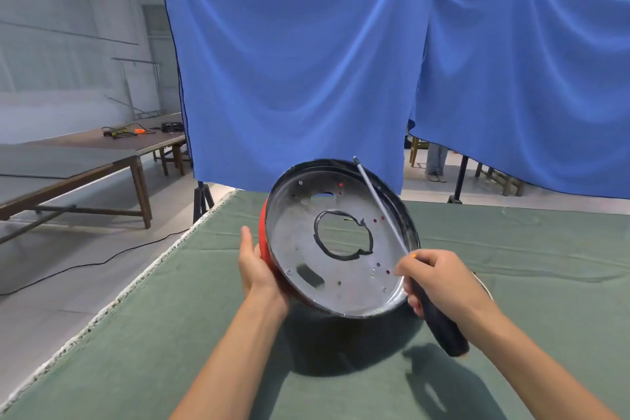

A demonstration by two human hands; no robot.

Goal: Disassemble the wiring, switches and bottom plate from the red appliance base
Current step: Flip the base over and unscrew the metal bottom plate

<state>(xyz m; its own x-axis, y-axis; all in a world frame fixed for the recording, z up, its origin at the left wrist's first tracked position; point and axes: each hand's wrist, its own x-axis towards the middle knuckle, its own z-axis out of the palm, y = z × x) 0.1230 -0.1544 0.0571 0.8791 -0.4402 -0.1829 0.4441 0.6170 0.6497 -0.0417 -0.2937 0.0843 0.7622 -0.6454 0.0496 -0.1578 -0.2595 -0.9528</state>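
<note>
The left hand is cradling the red appliance base at its nine o'clock rim, fingers straight, tilting its shiny round metal plate above the green felt table. The right hand is gripping a screwdriver, its thin steel shaft crossing the plate toward one o'clock.

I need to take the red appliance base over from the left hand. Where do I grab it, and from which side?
Grip the red appliance base by its red outer wall on the left, where the left hand cups it now. It is tilted up on edge, shiny inside facing the camera; the right hand and its screwdriver crowd the right rim.
</note>
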